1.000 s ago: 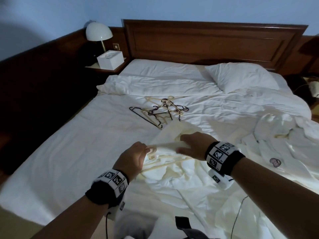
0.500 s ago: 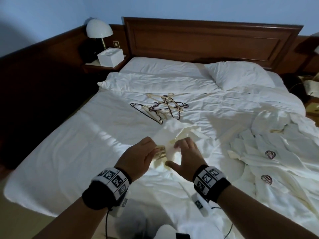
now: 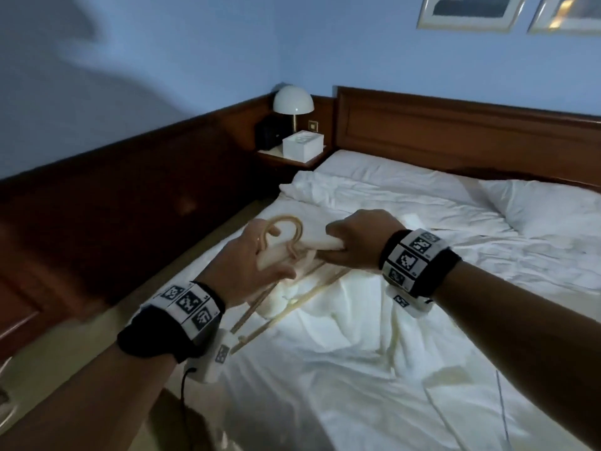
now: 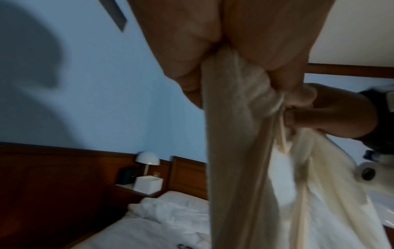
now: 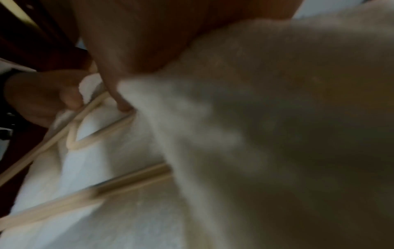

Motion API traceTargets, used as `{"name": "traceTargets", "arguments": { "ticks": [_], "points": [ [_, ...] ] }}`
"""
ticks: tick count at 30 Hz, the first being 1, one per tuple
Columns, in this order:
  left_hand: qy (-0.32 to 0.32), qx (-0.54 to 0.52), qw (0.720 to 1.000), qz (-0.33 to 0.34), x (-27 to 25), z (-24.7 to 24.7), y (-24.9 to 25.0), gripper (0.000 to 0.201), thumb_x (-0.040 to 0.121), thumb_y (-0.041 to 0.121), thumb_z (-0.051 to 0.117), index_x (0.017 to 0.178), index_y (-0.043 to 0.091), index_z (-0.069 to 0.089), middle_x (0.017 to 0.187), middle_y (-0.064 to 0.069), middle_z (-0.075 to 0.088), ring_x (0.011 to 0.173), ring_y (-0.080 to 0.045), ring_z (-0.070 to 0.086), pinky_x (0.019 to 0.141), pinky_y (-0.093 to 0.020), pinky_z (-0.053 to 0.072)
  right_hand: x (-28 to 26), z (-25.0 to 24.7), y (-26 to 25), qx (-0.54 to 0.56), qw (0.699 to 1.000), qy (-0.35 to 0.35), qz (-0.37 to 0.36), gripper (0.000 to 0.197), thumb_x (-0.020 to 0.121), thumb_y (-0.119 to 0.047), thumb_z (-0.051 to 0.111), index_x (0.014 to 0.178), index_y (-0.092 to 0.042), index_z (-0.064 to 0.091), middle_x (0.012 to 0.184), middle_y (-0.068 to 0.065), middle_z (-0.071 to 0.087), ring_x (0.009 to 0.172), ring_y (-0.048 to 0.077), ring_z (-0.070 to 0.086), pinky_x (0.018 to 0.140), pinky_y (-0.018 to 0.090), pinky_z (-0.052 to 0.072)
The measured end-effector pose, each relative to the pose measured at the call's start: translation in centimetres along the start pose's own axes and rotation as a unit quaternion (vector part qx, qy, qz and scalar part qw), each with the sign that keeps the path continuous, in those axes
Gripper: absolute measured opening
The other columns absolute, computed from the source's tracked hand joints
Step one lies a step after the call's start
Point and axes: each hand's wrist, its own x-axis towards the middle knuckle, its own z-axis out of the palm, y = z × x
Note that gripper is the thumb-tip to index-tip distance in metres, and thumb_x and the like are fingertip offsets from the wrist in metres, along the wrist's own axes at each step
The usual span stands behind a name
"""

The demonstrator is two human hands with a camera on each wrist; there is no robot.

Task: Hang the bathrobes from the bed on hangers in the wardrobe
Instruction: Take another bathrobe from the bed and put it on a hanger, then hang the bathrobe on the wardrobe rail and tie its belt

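My head view is dim and bluish; the brightest patch is the white bed sheet, lit near the middle. A large soft shadow lies on the far left wall, whose lines bow towards the picture's edges. The lamp looks unlit. My left wrist view is smeared, the bathrobe streaked. The right wrist view is darkest: cloth close to the lens is out of focus, the hanger soft
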Motion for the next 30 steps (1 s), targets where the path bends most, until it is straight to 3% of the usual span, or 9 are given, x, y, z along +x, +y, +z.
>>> {"name": "traceTargets", "arguments": {
  "ticks": [4,8,10,13,17,22,26,28,30],
  "points": [
    [-0.005,0.096,0.993,-0.071,-4.5,-11.6,-8.9,0.021,0.091,0.050,0.056,0.082,0.032,0.061,0.080,0.008,0.064,0.072,-0.005,0.060,0.064,-0.027,0.047,10.1,-5.0,-10.6,-0.041,0.997,0.032,-0.058,0.037,0.080,-0.069,0.049,0.075,-0.033,0.045,0.066,-0.010,0.048,0.069,0.018,0.057,0.060,0.028,0.039],
    [0.132,0.166,0.970,-0.117,-12.1,-21.5,-17.1,0.012,0.097,0.026,0.052,0.087,0.030,0.057,0.080,0.012,0.049,0.072,-0.007,0.049,0.063,-0.026,0.036,17.9,-10.3,-23.0,-0.095,0.978,0.071,-0.171,0.034,0.083,-0.065,0.051,0.077,-0.031,0.048,0.063,-0.010,0.044,0.066,0.017,0.052,0.057,0.027,0.035],
    [0.185,0.224,0.947,-0.135,-15.4,-25.8,-20.2,0.010,0.091,0.017,0.052,0.091,0.021,0.060,0.078,0.008,0.045,0.072,-0.015,0.049,0.065,-0.032,0.039,21.1,-13.0,-28.5,-0.112,0.964,0.097,-0.220,0.032,0.082,-0.064,0.052,0.084,-0.032,0.053,0.063,-0.010,0.044,0.073,0.021,0.058,0.058,0.028,0.033],
    [0.223,0.303,0.899,-0.225,-21.1,-32.9,-23.7,0.011,0.083,0.017,0.052,0.090,0.012,0.059,0.085,-0.008,0.058,0.082,-0.032,0.058,0.068,-0.035,0.044,25.5,-15.9,-36.3,-0.133,0.946,0.124,-0.269,0.035,0.083,-0.062,0.052,0.108,-0.040,0.058,0.068,-0.010,0.049,0.071,0.021,0.054,0.055,0.026,0.030],
    [0.277,0.342,0.825,-0.355,-29.6,-42.1,-24.0,0.018,0.093,0.027,0.046,0.094,0.015,0.059,0.092,-0.010,0.065,0.086,-0.032,0.061,0.075,-0.037,0.051,30.3,-16.8,-46.5,-0.117,0.931,0.151,-0.312,0.025,0.086,-0.053,0.052,0.096,-0.031,0.057,0.071,-0.006,0.047,0.070,0.024,0.053,0.060,0.029,0.040],
    [0.480,0.276,0.767,-0.323,-34.3,-49.5,-19.8,0.027,0.077,0.033,0.038,0.067,0.012,0.052,0.065,-0.010,0.060,0.067,-0.034,0.058,0.059,-0.040,0.048,35.9,-17.3,-58.7,0.013,0.919,0.195,-0.342,0.022,0.088,-0.047,0.050,0.098,-0.030,0.059,0.077,-0.005,0.054,0.074,0.024,0.060,0.063,0.030,0.043],
    [0.562,0.244,0.739,-0.282,-33.9,-51.6,-20.6,0.014,0.076,0.033,0.042,0.077,0.019,0.045,0.058,-0.005,0.059,0.057,-0.026,0.060,0.052,-0.038,0.048,39.5,-18.3,-68.9,0.115,0.879,0.221,-0.407,0.018,0.091,-0.042,0.047,0.098,-0.027,0.055,0.086,-0.001,0.059,0.085,0.027,0.061,0.063,0.032,0.039],
    [0.592,0.242,0.720,-0.268,-33.9,-53.3,-22.5,0.008,0.080,0.029,0.044,0.084,0.023,0.040,0.057,-0.004,0.057,0.054,-0.028,0.062,0.051,-0.041,0.050,40.9,-19.1,-73.5,0.159,0.844,0.256,-0.444,0.014,0.090,-0.040,0.052,0.098,-0.028,0.054,0.083,-0.003,0.059,0.078,0.026,0.058,0.060,0.031,0.037],
    [0.598,0.285,0.696,-0.277,-34.7,-55.5,-24.4,0.012,0.085,0.021,0.047,0.091,0.023,0.037,0.057,0.003,0.052,0.052,-0.018,0.061,0.047,-0.034,0.046,42.3,-20.0,-77.4,0.202,0.811,0.269,-0.478,0.009,0.090,-0.036,0.053,0.091,-0.028,0.051,0.075,-0.007,0.053,0.070,0.023,0.052,0.057,0.031,0.036]
  ]
}}
